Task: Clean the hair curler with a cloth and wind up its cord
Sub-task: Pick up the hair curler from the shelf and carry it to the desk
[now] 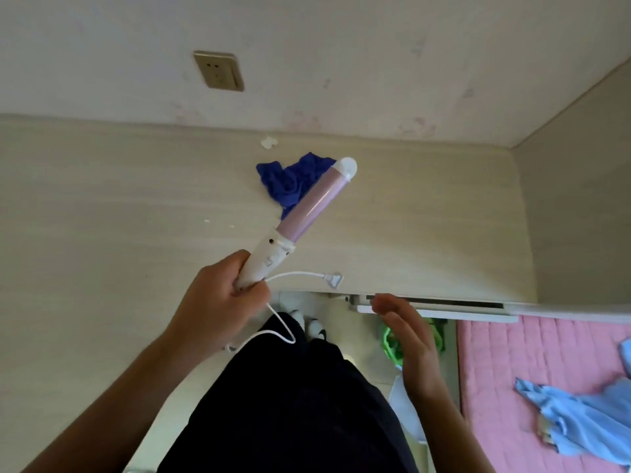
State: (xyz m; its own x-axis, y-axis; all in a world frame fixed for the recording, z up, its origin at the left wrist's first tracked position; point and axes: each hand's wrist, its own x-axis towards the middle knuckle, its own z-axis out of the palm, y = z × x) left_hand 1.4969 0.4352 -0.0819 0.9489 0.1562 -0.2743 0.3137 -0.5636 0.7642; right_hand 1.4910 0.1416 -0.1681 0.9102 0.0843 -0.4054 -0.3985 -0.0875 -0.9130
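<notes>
No text, brand, number or sign is readable. The hair curler (302, 215) has a dark dot and faint pale marks on its white handle, too blurred to tell whether they are lettering. The wall socket (218, 70) face shows only slots, with no legible print. The plug (334, 279) on the cord's end is too small and soft to read any marking.
</notes>
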